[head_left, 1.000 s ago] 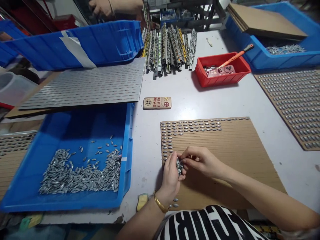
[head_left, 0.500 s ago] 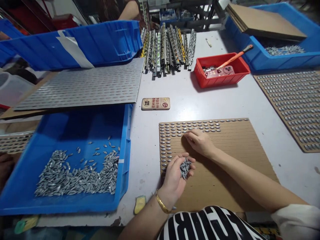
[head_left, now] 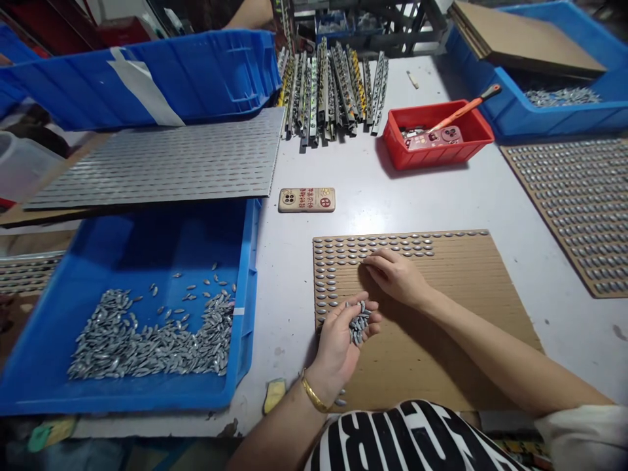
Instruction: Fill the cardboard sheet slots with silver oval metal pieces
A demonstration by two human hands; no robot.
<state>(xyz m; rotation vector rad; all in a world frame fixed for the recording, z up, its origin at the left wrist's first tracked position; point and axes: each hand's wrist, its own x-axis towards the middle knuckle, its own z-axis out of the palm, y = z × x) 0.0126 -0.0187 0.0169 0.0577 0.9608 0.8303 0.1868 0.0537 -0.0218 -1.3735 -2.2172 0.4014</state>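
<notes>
Since a second ago, the right hand [head_left: 398, 278] has been moved away from the left hand [head_left: 337, 340] to rows of grey pieces [head_left: 360, 327] on the cardboard [head_left: 441, 340], lower centre; whether a piece is gripped there cannot be told. More pieces are held in the curled left hand (palm upward), apparently so none are spilled.
</notes>
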